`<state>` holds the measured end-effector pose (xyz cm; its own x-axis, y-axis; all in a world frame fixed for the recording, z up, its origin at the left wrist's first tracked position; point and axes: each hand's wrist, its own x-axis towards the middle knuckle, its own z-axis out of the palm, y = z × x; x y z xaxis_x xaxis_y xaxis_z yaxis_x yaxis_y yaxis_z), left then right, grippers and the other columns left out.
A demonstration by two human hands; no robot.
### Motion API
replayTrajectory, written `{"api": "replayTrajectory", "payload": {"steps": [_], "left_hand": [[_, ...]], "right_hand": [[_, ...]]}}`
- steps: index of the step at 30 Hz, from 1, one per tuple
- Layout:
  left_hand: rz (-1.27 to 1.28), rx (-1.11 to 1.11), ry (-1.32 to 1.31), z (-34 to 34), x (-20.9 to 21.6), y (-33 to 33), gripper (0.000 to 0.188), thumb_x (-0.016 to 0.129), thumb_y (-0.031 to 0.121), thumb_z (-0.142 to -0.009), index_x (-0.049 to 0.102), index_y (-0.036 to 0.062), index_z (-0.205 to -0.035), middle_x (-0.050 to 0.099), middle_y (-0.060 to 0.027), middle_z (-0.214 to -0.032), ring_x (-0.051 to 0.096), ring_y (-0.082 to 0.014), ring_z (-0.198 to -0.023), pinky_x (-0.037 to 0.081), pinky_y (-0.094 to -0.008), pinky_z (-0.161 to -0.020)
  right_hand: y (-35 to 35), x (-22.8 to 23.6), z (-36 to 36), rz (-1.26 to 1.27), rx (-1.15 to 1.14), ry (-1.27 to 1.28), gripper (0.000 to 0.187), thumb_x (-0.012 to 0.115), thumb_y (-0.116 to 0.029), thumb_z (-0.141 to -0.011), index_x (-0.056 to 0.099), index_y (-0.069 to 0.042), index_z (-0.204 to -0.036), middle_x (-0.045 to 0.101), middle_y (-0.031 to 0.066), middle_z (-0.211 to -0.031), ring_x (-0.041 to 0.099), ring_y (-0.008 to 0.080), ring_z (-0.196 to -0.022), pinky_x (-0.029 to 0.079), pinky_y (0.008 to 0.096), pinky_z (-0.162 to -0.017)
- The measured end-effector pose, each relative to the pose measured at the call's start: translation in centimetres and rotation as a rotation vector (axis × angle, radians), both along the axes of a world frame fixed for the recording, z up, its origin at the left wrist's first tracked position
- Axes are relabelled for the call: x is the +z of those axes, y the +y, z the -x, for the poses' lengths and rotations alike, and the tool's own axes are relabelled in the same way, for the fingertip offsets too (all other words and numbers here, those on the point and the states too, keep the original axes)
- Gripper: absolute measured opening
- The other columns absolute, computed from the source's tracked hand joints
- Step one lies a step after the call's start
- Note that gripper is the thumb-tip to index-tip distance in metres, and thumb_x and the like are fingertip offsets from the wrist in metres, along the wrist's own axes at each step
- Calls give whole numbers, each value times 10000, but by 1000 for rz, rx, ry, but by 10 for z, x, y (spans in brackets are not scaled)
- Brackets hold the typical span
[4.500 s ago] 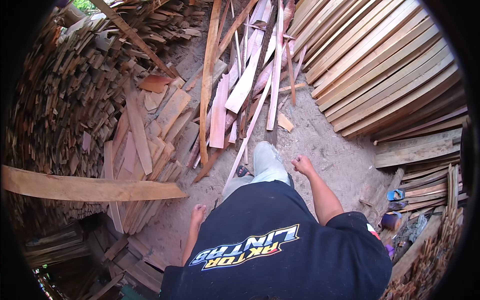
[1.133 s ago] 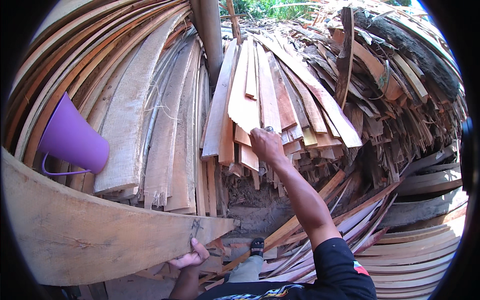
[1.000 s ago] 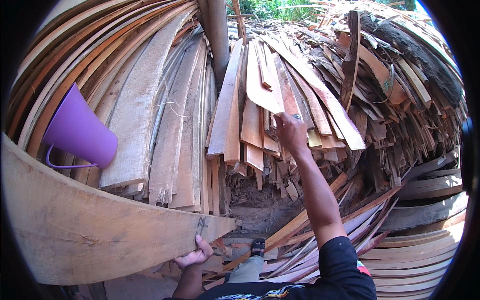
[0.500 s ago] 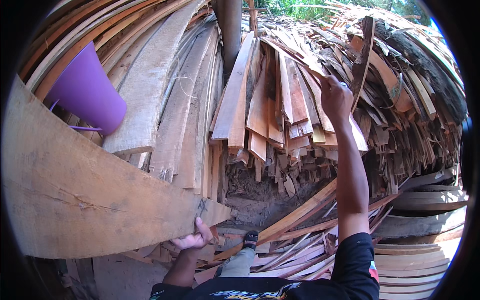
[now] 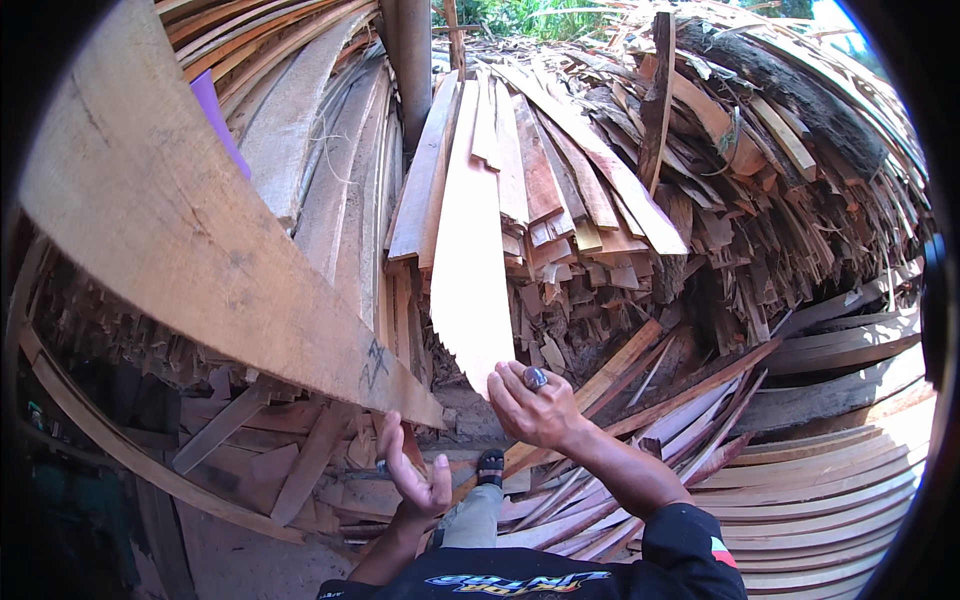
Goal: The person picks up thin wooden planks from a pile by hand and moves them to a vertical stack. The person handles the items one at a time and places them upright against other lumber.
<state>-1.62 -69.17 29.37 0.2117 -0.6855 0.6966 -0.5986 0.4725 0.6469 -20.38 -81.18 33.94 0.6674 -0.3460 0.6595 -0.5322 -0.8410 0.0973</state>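
Note:
My right hand [image 5: 535,405], wearing a ring, is closed on the near end of a pale, jagged-edged board [image 5: 472,270]. The board runs away from me over the stacked planks in the middle. On the left, a wide brown plank [image 5: 230,240] slants from the upper left down to a narrow tip with a dark mark near it. My left hand [image 5: 415,475] is just below that tip, thumb and fingers apart, gripping nothing. Its fingertips come close to the plank's lower edge; whether they touch I cannot tell.
Behind the wide plank a sliver of a purple plastic container [image 5: 217,125] shows. A metal post [image 5: 408,70] rises at the back. Heaped offcuts and a dark log [image 5: 790,100] fill the right. Long strips [image 5: 800,500] lie low right, and my sandalled foot [image 5: 490,465] stands below.
My right hand has come down from the far boards and now grips the pale board's near end. My left hand has loosened from the wide plank, which now covers most of the purple container.

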Motion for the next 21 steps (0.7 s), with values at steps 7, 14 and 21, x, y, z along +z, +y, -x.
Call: {"api": "replayTrajectory", "payload": {"steps": [7, 14, 21], "left_hand": [[-583, -533, 1157, 17, -21, 48, 516, 521, 324, -927, 392, 9, -1314, 485, -115, -1263, 449, -214, -1195, 369, -374, -976], [-646, -355, 1061, 30, 5, 153, 296, 556, 107, -858, 535, -61, -1101, 605, -121, -1021, 598, -168, -881, 480, -289, -764], [-733, -335, 659, 34, -19, 258, 293, 542, 121, -867, 572, -100, -1057, 647, -154, -953, 624, -192, -841, 485, -313, -742]], "right_hand": [[129, -17, 0, 14, 70, 29, 313, 607, -179, -741, 601, 22, -981, 648, 166, -922, 637, 251, -868, 524, 298, -702], [268, -41, 3, 84, 142, 88, 260, 565, -184, -784, 594, 28, -932, 635, 200, -929, 614, 266, -847, 526, 300, -678], [393, -59, 19, -2, 59, 132, 258, 551, -222, -830, 593, 20, -911, 638, 206, -952, 630, 278, -899, 529, 314, -677]]}}
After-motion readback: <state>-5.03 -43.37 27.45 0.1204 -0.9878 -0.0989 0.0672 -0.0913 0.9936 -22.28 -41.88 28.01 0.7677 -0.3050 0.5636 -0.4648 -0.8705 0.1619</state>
